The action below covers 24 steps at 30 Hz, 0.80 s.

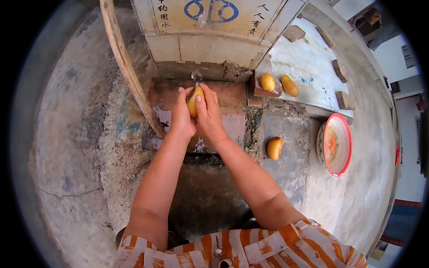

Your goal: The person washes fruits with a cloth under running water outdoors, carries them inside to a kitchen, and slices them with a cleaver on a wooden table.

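My left hand (182, 112) and my right hand (210, 114) are closed around a yellow, mango-like fruit (194, 103) from both sides. A dark patch shows near its upper left edge. Both thumbs lie along the fruit, and some fingertips are hidden behind it. Just above my hands a small metal tap (196, 76) sticks out at the foot of the tiled wall. Beneath them is a wet, reddish stone slab (229, 100). To the right, another yellow fruit (275, 148) with a brown patch lies on the concrete.
A yellow fruit (267, 82) rests on a brick (263, 92), with another fruit (290, 85) beside it on a pale board (308, 67). Several brick pieces weigh the board down. A red-rimmed basin (347, 156) stands at right. A wooden pole (127, 67) leans at left.
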### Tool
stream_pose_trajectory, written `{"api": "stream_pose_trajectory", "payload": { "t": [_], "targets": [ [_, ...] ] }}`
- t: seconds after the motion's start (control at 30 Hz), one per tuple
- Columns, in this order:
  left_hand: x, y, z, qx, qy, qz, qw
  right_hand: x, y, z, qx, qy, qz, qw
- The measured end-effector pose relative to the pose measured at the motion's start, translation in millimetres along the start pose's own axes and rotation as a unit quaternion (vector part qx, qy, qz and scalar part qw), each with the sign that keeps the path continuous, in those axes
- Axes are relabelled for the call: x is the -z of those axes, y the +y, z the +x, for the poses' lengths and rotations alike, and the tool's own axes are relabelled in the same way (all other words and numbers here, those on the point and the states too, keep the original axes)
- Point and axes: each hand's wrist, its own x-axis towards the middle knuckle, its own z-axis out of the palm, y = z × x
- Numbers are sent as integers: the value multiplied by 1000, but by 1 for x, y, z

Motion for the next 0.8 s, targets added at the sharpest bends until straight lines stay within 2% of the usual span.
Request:
{"api": "stream_pose_trajectory", "payload": {
  "t": [0.03,0.07,0.1,0.13,0.23,0.33,0.4,0.47,0.53,0.6,0.63,0.7,0.73,0.77,0.8],
  "targets": [
    [-5,-1,-3,-31,-24,73,997,8,4,12,-188,-45,136,972],
    [-7,-2,-5,-63,-48,145,986,13,6,23,-364,-87,265,888],
    [-8,-1,-6,-58,-97,139,984,12,11,33,-378,-57,288,878],
    [-10,0,-7,-57,-101,140,983,13,14,39,-376,-53,287,879],
    [-15,1,-9,-5,-184,42,982,12,16,52,-415,-94,310,850],
    [-22,1,-18,-49,-144,41,988,9,13,65,-390,-94,257,879],
    [-21,5,-21,-60,-156,60,984,10,13,64,-399,-89,276,870],
    [-15,11,-15,-64,-164,124,976,8,13,57,-362,-95,318,871],
    [-13,8,-7,-71,-137,145,977,3,-6,50,-354,-72,277,890],
    [-9,5,1,-55,-70,6,996,1,-25,36,-196,-103,119,968],
    [-8,8,3,3,-53,-80,995,2,-31,24,-113,-110,78,984],
    [11,16,8,83,-164,-136,973,7,-41,6,34,-137,25,990],
    [12,22,0,128,-229,-159,952,10,-42,6,34,-137,26,990],
    [13,20,4,128,-229,-158,952,16,-42,6,111,-171,-17,979],
    [7,19,5,96,-180,-145,968,22,-42,8,187,-203,-59,959]
  ]
}}
